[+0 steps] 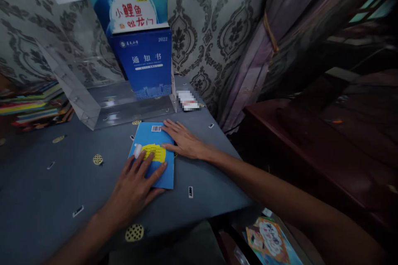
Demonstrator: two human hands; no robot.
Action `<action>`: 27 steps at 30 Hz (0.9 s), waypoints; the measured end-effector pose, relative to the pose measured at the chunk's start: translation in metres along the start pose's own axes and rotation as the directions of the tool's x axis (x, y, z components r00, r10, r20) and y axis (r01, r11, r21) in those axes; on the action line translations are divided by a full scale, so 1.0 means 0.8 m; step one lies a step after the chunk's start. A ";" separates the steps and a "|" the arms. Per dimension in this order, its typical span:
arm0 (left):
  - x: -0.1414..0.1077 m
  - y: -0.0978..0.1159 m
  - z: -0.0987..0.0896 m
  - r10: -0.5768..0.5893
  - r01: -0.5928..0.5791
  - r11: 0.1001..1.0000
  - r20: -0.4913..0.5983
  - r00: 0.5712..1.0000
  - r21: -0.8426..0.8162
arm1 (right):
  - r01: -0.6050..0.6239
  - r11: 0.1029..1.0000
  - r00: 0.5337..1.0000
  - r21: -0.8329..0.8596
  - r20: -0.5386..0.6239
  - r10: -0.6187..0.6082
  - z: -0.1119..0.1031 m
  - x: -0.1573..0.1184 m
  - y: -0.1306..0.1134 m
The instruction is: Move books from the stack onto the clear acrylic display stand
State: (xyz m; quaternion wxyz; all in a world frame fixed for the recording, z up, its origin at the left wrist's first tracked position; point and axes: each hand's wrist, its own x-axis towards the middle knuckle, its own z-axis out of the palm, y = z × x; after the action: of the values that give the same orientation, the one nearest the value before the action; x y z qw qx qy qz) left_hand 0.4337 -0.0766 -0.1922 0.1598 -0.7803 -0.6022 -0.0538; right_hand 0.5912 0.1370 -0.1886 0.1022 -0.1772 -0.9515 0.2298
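Note:
A blue book (166, 176) with a yellow patch of print and a barcode lies flat on the grey table cover. My left hand (133, 180) rests on its lower left part, fingers spread over the cover. From the right, my right hand (182, 138) touches the book's upper right edge with its fingers stretched out. Behind the book stands a clear plastic rack (137, 114). In its right end a dark blue booklet (146, 60) marked 2022 leans upright, in front of a taller teal book (133, 0).
Several books lie stacked (40, 105) at the table's far left. A small blurred white-and-red item (187, 100) lies right of the rack. Dark red furniture (298, 145) stands to the right, by a tied curtain (248, 58). Below the table edge are more picture books (270, 242).

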 end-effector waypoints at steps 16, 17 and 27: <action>0.019 -0.081 0.015 -0.248 0.275 0.921 0.129 0.960 -0.275 | -0.080 0.994 0.997 -0.074 -0.022 0.079 0.000 -0.011 -0.009; 0.023 -0.086 0.017 -0.274 0.310 0.906 0.159 0.948 -0.289 | -0.085 0.994 0.996 -0.076 -0.018 0.083 0.000 -0.011 -0.009; 0.020 -0.100 0.023 -0.355 0.379 0.792 0.144 0.924 -0.478 | -0.012 0.997 0.999 -0.077 -0.054 0.008 0.005 -0.013 -0.003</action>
State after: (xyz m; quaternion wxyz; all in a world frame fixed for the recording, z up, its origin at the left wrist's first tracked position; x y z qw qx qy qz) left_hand 0.3592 -0.0378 -0.1903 -0.0741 -0.6640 -0.7111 -0.2187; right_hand 0.5992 0.1292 -0.1920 0.1193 -0.1921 -0.9557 0.1885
